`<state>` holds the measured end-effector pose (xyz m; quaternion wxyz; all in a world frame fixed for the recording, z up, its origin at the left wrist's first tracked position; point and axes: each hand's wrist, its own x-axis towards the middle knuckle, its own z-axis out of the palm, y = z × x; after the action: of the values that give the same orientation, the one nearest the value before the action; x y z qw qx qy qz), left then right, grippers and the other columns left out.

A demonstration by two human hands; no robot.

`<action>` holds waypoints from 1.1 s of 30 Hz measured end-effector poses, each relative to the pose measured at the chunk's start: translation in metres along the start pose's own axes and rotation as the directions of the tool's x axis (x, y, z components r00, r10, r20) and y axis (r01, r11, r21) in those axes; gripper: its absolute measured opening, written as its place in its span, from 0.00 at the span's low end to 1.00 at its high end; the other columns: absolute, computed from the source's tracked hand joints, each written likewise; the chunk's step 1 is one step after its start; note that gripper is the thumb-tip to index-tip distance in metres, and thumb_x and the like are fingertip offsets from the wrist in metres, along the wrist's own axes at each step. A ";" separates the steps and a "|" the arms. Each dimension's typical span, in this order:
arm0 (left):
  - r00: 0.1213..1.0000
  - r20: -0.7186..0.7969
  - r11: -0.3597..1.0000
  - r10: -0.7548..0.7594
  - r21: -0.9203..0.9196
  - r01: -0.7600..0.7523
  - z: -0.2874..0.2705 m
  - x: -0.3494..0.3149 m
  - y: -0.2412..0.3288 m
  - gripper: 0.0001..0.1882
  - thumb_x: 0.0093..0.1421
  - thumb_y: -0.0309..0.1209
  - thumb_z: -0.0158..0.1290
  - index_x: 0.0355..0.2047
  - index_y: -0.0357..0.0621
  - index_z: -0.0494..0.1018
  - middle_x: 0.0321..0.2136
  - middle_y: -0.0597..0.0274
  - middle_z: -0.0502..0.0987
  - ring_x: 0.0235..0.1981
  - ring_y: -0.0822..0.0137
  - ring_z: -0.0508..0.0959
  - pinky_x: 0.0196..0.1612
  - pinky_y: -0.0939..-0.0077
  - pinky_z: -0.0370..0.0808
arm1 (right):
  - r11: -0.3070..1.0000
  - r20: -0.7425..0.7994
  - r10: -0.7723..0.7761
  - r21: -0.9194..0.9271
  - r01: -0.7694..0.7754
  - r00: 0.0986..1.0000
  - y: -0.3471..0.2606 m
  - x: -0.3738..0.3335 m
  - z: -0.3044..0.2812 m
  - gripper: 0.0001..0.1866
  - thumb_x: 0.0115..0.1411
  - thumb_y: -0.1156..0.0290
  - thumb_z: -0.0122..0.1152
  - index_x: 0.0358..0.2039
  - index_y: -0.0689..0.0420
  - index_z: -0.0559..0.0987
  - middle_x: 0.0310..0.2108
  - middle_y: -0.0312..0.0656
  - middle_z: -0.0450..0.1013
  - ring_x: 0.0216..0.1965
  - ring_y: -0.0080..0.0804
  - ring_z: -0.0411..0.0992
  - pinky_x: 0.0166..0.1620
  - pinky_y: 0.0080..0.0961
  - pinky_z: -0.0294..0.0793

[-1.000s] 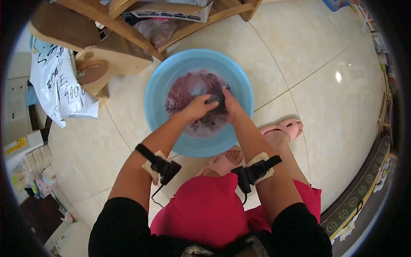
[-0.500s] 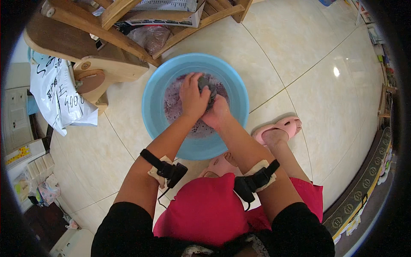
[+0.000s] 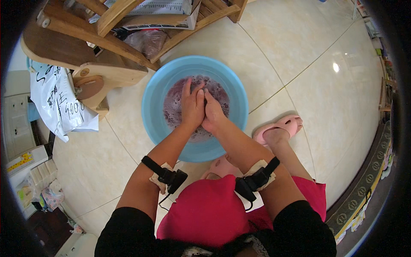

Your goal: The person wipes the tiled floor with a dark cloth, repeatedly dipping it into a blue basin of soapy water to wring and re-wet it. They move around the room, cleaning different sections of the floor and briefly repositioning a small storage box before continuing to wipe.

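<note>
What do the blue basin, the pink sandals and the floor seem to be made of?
Basin: probably plastic, smooth with a soft sheen; even colour and rounded rim suggest moulding.
Sandals: likely foam or rubber, fairly matte, with thick straps.
Floor: glossy tile, ceramic or stone; thin joints and a bright reflection show.

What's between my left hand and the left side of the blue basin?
In the head view, foamy purplish water lies between your left hand and the basin's left wall.
</note>
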<state>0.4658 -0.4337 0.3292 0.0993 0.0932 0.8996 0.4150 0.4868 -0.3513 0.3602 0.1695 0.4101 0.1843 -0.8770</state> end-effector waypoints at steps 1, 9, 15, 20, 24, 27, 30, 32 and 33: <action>1.000 0.004 1.000 -0.014 -0.020 0.014 -0.001 -0.003 0.000 0.23 0.66 0.38 0.36 0.59 0.46 0.65 0.62 0.48 0.59 0.63 0.44 0.58 0.66 0.56 0.49 | 1.000 -0.021 0.020 0.005 -0.020 1.000 0.000 0.001 0.001 0.23 0.69 0.51 0.39 0.55 0.53 0.66 0.52 0.44 0.67 0.51 0.39 0.66 0.55 0.38 0.67; 0.997 0.074 0.980 0.038 -0.195 -0.022 -0.007 -0.034 -0.006 0.24 0.66 0.28 0.33 0.62 0.41 0.59 0.59 0.49 0.65 0.60 0.52 0.65 0.65 0.61 0.52 | 0.998 -0.205 0.066 0.002 -0.067 0.977 0.010 0.015 0.002 0.25 0.68 0.49 0.40 0.53 0.55 0.69 0.47 0.45 0.69 0.47 0.39 0.68 0.50 0.39 0.70; 0.989 0.132 0.952 0.066 -0.306 -0.023 -0.011 -0.030 -0.004 0.23 0.68 0.31 0.32 0.63 0.44 0.58 0.62 0.54 0.61 0.65 0.53 0.57 0.67 0.52 0.42 | 1.000 -0.237 0.021 -0.005 -0.023 0.971 0.016 0.025 -0.001 0.21 0.69 0.53 0.40 0.49 0.55 0.72 0.43 0.43 0.71 0.44 0.38 0.69 0.47 0.36 0.71; 0.956 0.090 0.730 -0.280 -0.627 0.273 -0.008 -0.029 0.029 0.28 0.67 0.44 0.38 0.64 0.45 0.56 0.61 0.52 0.62 0.62 0.54 0.61 0.65 0.57 0.51 | 0.991 -0.308 -0.044 -0.135 0.002 0.950 0.014 0.028 -0.001 0.19 0.68 0.58 0.40 0.50 0.56 0.72 0.47 0.44 0.71 0.48 0.38 0.68 0.52 0.34 0.67; 0.791 0.411 0.096 -0.454 -0.860 0.502 -0.013 -0.023 0.032 0.35 0.64 0.56 0.40 0.64 0.47 0.54 0.59 0.52 0.63 0.59 0.54 0.64 0.63 0.58 0.58 | 0.750 0.017 -0.281 -0.620 0.231 0.960 0.012 0.031 -0.010 0.20 0.66 0.61 0.43 0.53 0.56 0.72 0.53 0.47 0.69 0.57 0.43 0.63 0.59 0.41 0.59; 0.734 0.566 -0.231 -0.375 -0.824 0.517 -0.015 -0.015 0.018 0.35 0.63 0.60 0.40 0.59 0.47 0.60 0.54 0.54 0.67 0.56 0.54 0.67 0.59 0.55 0.63 | -0.304 0.507 -0.514 -0.862 0.406 0.692 0.010 0.027 -0.021 0.21 0.64 0.62 0.44 0.54 0.56 0.72 0.56 0.48 0.66 0.60 0.47 0.59 0.61 0.51 0.53; 0.704 0.547 -0.202 -0.453 -0.832 0.517 -0.006 -0.014 0.005 0.30 0.65 0.55 0.40 0.56 0.45 0.62 0.52 0.55 0.69 0.54 0.56 0.69 0.57 0.57 0.65 | -0.497 0.613 -0.511 -0.783 0.375 0.603 0.007 0.026 -0.027 0.22 0.65 0.61 0.42 0.56 0.56 0.71 0.59 0.49 0.64 0.61 0.50 0.59 0.62 0.54 0.51; 0.711 0.531 -0.202 -0.461 -0.843 0.498 0.001 -0.015 -0.003 0.25 0.67 0.49 0.40 0.54 0.42 0.64 0.49 0.56 0.70 0.51 0.59 0.70 0.55 0.62 0.68 | -0.447 0.585 -0.476 -0.804 0.392 0.657 0.008 0.027 -0.029 0.23 0.65 0.61 0.40 0.56 0.58 0.70 0.60 0.50 0.63 0.60 0.50 0.60 0.62 0.49 0.54; 0.703 0.515 -0.185 -0.491 -0.850 0.494 0.003 -0.016 -0.007 0.23 0.68 0.47 0.40 0.52 0.42 0.65 0.48 0.56 0.71 0.49 0.59 0.71 0.54 0.63 0.68 | -0.341 0.553 -0.447 -0.832 0.438 0.703 0.009 0.029 -0.029 0.23 0.66 0.61 0.40 0.56 0.60 0.70 0.60 0.51 0.62 0.60 0.50 0.61 0.62 0.46 0.56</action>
<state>0.4811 -0.4395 0.3238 0.2865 -0.3531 0.3338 0.8257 0.4919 -0.3501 0.3187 0.0551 0.0445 0.8980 -0.4343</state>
